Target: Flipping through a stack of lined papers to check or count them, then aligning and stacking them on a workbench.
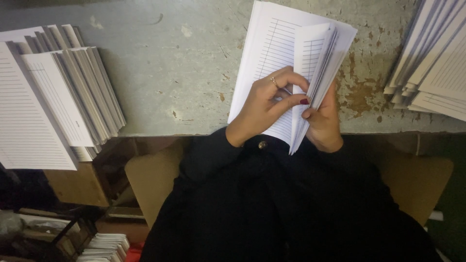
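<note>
White lined paper everywhere. I see one open booklet [272,53] in hand, lying on the worn grey-green table [179,73] at centre, near edge overhanging toward the body. No real containers up top; the only holder I can make out is a dark rack [73,237] low at near left with a stack of white sheets [104,245] in it, count unreadable.

Counts: two hands, one booklet being worked, two fanned piles of the same lined booklets. The left pile [53,97] overhangs the table's near edge; the right pile [432,63] sits at far right, cut by the frame. Individual booklets in either pile: too overlapped to count.

Left hand [264,104] lies on the open left page, fingers curled, thumb and forefinger pinched on the edge of the lifted pages; ring on one finger, red nail visible. Right hand [323,121] is mostly behind the raised sheaf of pages, fingers wrapped around it from the right, clamping it upright. Black sleeves, brown chair [417,179] below.
</note>
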